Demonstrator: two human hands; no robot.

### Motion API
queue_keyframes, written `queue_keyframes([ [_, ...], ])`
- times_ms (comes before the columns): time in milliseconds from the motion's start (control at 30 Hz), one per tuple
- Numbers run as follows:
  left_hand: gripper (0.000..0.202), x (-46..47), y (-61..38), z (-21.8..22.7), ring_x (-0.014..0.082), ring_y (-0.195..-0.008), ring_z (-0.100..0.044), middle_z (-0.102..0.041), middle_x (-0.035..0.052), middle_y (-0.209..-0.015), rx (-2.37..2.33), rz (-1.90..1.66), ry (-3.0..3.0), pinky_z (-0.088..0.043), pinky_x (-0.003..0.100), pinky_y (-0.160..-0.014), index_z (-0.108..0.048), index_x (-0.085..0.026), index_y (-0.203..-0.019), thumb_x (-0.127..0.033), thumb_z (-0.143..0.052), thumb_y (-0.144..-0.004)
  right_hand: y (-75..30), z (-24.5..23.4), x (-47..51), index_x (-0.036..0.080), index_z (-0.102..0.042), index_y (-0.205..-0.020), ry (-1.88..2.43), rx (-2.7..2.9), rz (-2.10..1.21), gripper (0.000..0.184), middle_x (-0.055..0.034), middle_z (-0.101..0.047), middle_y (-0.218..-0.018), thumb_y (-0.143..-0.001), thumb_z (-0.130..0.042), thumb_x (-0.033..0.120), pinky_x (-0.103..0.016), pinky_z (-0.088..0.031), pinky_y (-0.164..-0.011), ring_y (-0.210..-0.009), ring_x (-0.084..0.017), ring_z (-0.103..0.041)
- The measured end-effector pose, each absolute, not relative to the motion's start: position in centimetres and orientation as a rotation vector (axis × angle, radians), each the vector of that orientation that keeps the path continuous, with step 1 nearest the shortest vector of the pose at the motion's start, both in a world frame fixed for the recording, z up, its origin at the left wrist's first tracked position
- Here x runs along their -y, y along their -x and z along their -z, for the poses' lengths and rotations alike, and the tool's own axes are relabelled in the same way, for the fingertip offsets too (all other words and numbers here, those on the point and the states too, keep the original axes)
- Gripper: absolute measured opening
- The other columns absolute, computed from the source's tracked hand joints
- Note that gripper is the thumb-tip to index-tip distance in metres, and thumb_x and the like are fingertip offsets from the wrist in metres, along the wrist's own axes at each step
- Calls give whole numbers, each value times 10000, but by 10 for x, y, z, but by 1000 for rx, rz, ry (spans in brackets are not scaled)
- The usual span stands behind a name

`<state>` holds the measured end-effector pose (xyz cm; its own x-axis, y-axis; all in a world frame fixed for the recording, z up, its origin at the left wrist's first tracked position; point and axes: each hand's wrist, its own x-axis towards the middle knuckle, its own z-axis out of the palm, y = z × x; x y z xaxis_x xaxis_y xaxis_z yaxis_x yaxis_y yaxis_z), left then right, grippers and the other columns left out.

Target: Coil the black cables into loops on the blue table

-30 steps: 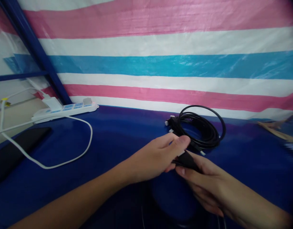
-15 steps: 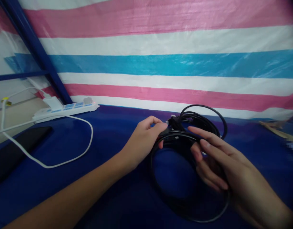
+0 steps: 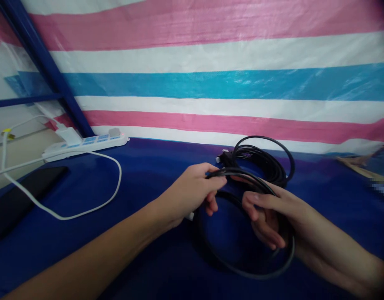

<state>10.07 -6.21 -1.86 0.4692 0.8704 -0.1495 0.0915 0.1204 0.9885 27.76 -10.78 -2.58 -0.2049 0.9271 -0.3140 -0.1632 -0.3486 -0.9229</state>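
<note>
Between my hands is a black cable (image 3: 260, 275) wound into a loose coil, its lower loop hanging over the blue surface. My left hand (image 3: 196, 189) pinches the coil's upper left side between thumb and fingers. A light metal plug end (image 3: 190, 216) pokes out below that hand. My right hand (image 3: 269, 212) is closed round the coil's right side, with its index finger partly behind the strands. Just beyond lies a second black coiled cable (image 3: 281, 173) with a dark connector (image 3: 224, 157) at its left.
At the back left, a white power strip (image 3: 113, 142) holds a white charger (image 3: 69, 135). Its white cable (image 3: 118, 183) loops across the blue table (image 3: 141, 166) near a flat black object (image 3: 26, 196). A striped plastic sheet (image 3: 194, 85) hangs behind. Blurred items (image 3: 360, 171) lie at far right.
My left hand has shifted slightly down, and a plug end now shows beneath it. My right hand has moved left and curled further round the coil, whose lower loop has risen a little.
</note>
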Motion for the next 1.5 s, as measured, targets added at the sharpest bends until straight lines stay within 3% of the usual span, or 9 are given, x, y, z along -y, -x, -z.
queue_keyframes([
  [167, 262, 70, -108, 15, 84, -653, -635, -595, 9, -665, -1012, -967, -819, -522, 178, -678, -511, -130, -688, -289, -502, -896, -279, 26, 104, 205, -584, -1179, 1193, 899, -1602, 405, 47, -543, -543, -776, -625, 207, -225, -478, -499, -384, -50, -390],
  [300, 296, 72, -106, 17, 114, -649, -641, -621, 51, -667, -774, -754, -764, -544, 242, -723, -589, -92, -672, -292, -516, -878, -286, 29, 99, 211, -638, -1096, 1182, 862, -1546, 318, 96, -337, -443, -782, -629, 263, -182, -348, -362, -347, -28, -171],
  [467, 185, 62, -92, 15, 129, -567, -633, -644, 54, -694, -576, -475, -1009, -545, 252, -575, -614, -112, -763, -283, -584, -827, -298, 20, 101, 239, -657, -1003, 1304, 927, -1660, 329, 103, -262, -444, -685, -713, 300, -154, -226, -323, -365, -31, -158],
  [700, 125, 75, -97, 7, 118, -442, -595, -581, 1, -616, -563, -381, -934, -516, 239, -475, -522, -162, -847, -244, -437, -887, -291, 26, 103, 219, -617, -988, 1453, 1159, -1619, 233, 81, -352, -473, -770, -617, 302, -137, -204, -340, -367, -34, -241],
  [867, 141, 76, -102, 9, 40, -366, -384, -437, -57, -563, -685, -550, -937, -428, 167, -361, -568, -144, -838, -245, -474, -865, -286, 32, 99, 202, -637, -944, 1296, 1228, -1598, 184, 93, -299, -452, -818, -598, 330, -137, -259, -326, -348, -34, -236],
  [1133, 229, 76, -96, 6, 21, -375, -191, -274, -104, -502, -768, -499, -1070, -403, 168, -401, -541, -188, -794, -412, -551, -836, -287, 28, 107, 231, -664, -856, 1167, 1203, -1532, 125, 77, -294, -447, -801, -647, 342, -160, -213, -349, -373, -40, -205],
  [1267, 187, 82, -103, 6, 48, -443, -365, -405, -69, -564, -784, -573, -1011, -520, 267, -548, -540, -185, -800, -367, -575, -826, -287, 30, 110, 240, -647, -867, 1189, 1270, -1428, 187, 68, -296, -468, -782, -672, 404, -185, -178, -383, -405, -57, -236],
  [1367, 142, 84, -107, 8, 64, -530, -481, -478, -44, -632, -852, -740, -988, -518, 252, -618, -525, -172, -804, -291, -602, -812, -284, 31, 112, 236, -638, -944, 1216, 1292, -1366, 275, 75, -281, -455, -792, -649, 465, -188, -176, -385, -399, -58, -235],
  [1500, 121, 84, -108, 16, 30, -409, -336, -396, -74, -566, -867, -817, -934, -325, 136, -387, -493, -187, -826, -278, -573, -830, -276, 33, 115, 247, -613, -1002, 1140, 1198, -1478, 240, 98, -254, -417, -822, -624, 405, -188, -225, -384, -358, -49, -204],
])
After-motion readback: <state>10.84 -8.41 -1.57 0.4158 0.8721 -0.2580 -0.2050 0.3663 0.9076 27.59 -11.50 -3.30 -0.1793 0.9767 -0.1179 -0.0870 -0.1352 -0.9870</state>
